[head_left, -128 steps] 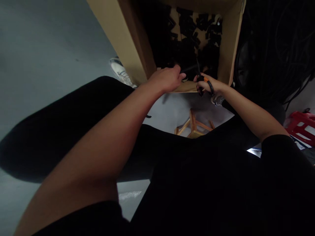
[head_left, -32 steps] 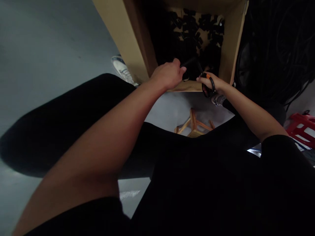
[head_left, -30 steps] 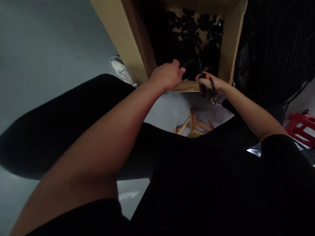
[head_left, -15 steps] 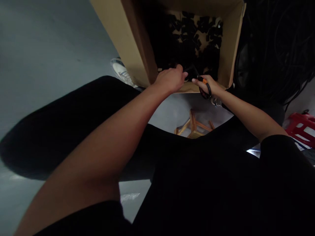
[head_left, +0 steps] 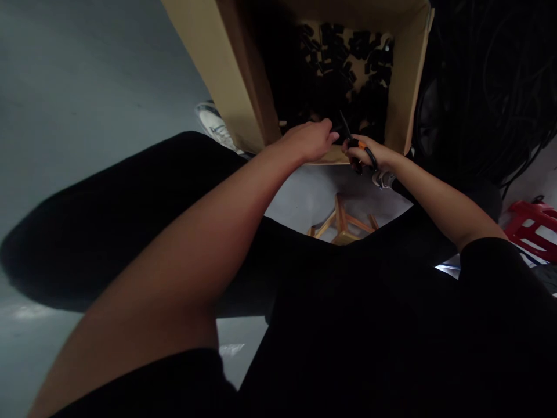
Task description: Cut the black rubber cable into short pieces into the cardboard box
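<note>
My right hand (head_left: 378, 152) is closed around a pair of scissors (head_left: 345, 124) with black and orange handles. Their blades point up and to the left over the near side of a cardboard box (head_left: 402, 93). My left hand (head_left: 311, 139) is beside them at the box's near edge, its fingers curled together. Whatever those fingers hold is lost against the dark inside. Many small black pieces (head_left: 334, 43) lie on the bottom of the box, and the shadowed part hides others.
A shoe (head_left: 214, 123) shows at the box's left side. Below the box, between my legs, is a wooden stool (head_left: 343, 223). Dark coiled cables (head_left: 509, 75) are heaped on the right, with a red plastic stool (head_left: 533, 226) below them.
My left hand has shifted slightly to the right. The scissors have turned more upright in my right hand, and their blades now show more clearly.
</note>
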{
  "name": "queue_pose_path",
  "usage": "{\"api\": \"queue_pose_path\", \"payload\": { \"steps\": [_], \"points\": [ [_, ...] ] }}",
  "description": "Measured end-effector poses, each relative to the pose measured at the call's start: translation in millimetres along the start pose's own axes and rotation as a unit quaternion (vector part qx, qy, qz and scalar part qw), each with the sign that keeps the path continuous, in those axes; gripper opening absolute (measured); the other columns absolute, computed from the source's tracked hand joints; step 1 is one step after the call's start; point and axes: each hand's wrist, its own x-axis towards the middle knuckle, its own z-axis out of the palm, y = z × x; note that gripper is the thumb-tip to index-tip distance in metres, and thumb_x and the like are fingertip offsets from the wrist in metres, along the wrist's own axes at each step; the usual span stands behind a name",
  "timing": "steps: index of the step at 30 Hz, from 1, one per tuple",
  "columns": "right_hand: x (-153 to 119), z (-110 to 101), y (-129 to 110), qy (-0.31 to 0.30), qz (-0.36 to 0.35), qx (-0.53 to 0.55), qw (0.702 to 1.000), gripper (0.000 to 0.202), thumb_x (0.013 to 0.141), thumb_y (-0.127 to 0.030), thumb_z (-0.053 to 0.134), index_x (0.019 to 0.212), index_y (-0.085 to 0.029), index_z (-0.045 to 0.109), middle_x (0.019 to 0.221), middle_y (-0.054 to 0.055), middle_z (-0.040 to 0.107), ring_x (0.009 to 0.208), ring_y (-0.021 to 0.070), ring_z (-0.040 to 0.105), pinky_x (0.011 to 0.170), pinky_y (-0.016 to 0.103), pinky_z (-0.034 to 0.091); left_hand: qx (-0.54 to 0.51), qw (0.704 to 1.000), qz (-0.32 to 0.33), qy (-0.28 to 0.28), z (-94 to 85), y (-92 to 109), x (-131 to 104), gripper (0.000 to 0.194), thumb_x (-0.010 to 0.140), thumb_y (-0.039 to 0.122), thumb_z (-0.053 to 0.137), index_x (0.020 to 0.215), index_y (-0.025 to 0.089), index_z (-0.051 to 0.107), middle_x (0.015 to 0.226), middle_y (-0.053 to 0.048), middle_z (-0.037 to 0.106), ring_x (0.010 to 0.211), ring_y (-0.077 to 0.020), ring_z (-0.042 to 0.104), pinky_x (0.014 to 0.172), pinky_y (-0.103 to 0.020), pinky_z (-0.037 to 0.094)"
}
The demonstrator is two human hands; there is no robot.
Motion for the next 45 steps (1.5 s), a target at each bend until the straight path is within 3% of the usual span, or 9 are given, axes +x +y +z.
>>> {"api": "queue_pose_path", "payload": {
  "steps": [5,11,17,23,27,31,39,41,45],
  "points": [
    [-4,0,-5,0.027,-0.047,-0.037,0.998,0.063,0.115,-0.072,0.095,0.105,-0.031,0.049,0.07,-0.008,0.05,0.06,0.0149,0.05,0.052,0.025,0.042,-0.045,0.998,0.0,0.032,-10.0,1,-7,0.063,0.127,0.06,0.057,0.176,0.027,0.078,0.16,-0.024,0.089,0.162,-0.0549,0.077,0.136,-0.068,0.062],
    [-8,5,-7,0.056,-0.024,-0.019,0.998,0.07,0.112,-0.084,0.095,0.107,-0.03,0.051,0.067,-0.008,0.047,0.056,0.0149,0.049,0.047,0.025,0.04,-0.048,0.998,-0.029,0.025,-10.2,1,-7,0.073,0.128,0.068,0.051,0.179,0.023,0.074,0.165,-0.027,0.086,0.166,-0.0536,0.075,0.137,-0.065,0.06],
    [9,-7,18,0.018,-0.016,-0.015,1.0,0.059,0.118,-0.074,0.091,0.114,-0.027,0.057,0.073,-0.005,0.056,0.061,0.0167,0.059,0.051,0.024,0.049,-0.052,0.997,-0.043,0.043,-3.8,-5,1,0.081,0.127,0.076,0.05,0.181,0.019,0.073,0.154,-0.024,0.091,0.166,-0.0524,0.075,0.136,-0.069,0.06],
    [11,-7,18,-0.042,-0.041,-0.016,0.998,0.04,0.118,-0.051,0.091,0.126,-0.027,0.06,0.089,-0.004,0.065,0.078,0.018,0.071,0.067,0.025,0.061,-0.011,1.0,-0.014,0.015,-1.2,-3,4,0.062,0.128,0.047,0.053,0.178,0.017,0.076,0.169,-0.026,0.085,0.164,-0.0497,0.078,0.138,-0.058,0.061],
    [6,-3,10,0.003,-0.058,-0.047,0.997,0.05,0.118,-0.063,0.092,0.117,-0.028,0.056,0.078,-0.007,0.053,0.069,0.016,0.059,0.06,0.024,0.051,-0.017,1.0,0.016,0.017,-4.8,-1,2,0.057,0.129,0.046,0.056,0.176,0.024,0.08,0.165,-0.021,0.088,0.163,-0.0474,0.079,0.136,-0.054,0.062],
    [1,-1,1,0.051,-0.047,-0.061,0.996,0.061,0.118,-0.077,0.091,0.111,-0.028,0.055,0.07,-0.009,0.045,0.063,0.0156,0.051,0.056,0.025,0.044,-0.021,0.999,-0.017,0.019,-9.4,0,0,0.061,0.132,0.054,0.054,0.174,0.019,0.082,0.165,-0.025,0.087,0.162,-0.0493,0.079,0.135,-0.055,0.062],
    [-3,1,-5,0.055,0.006,-0.026,0.998,0.064,0.115,-0.08,0.094,0.119,-0.027,0.06,0.073,-0.005,0.053,0.064,0.0189,0.06,0.055,0.027,0.054,-0.039,0.998,-0.031,0.027,-1.7,-4,2,0.085,0.131,0.078,0.045,0.178,0.015,0.076,0.154,-0.025,0.091,0.166,-0.0498,0.075,0.134,-0.064,0.06],
    [-2,-3,-4,0.036,0.011,-0.017,0.999,0.059,0.119,-0.075,0.093,0.121,-0.026,0.06,0.074,-0.005,0.055,0.065,0.0186,0.061,0.057,0.027,0.056,-0.044,0.998,-0.034,0.032,0.1,-7,6,0.085,0.129,0.078,0.048,0.178,0.014,0.076,0.15,-0.025,0.092,0.165,-0.0505,0.076,0.134,-0.065,0.061],
    [1,-7,-2,-0.013,0.026,-0.011,1.0,0.036,0.125,-0.049,0.088,0.127,-0.024,0.062,0.085,-0.003,0.066,0.076,0.0174,0.069,0.063,0.023,0.056,-0.025,0.999,-0.037,0.028,2.8,-8,11,0.067,0.129,0.056,0.051,0.175,0.015,0.079,0.16,-0.027,0.089,0.159,-0.0514,0.08,0.135,-0.062,0.063]
  ]
}}
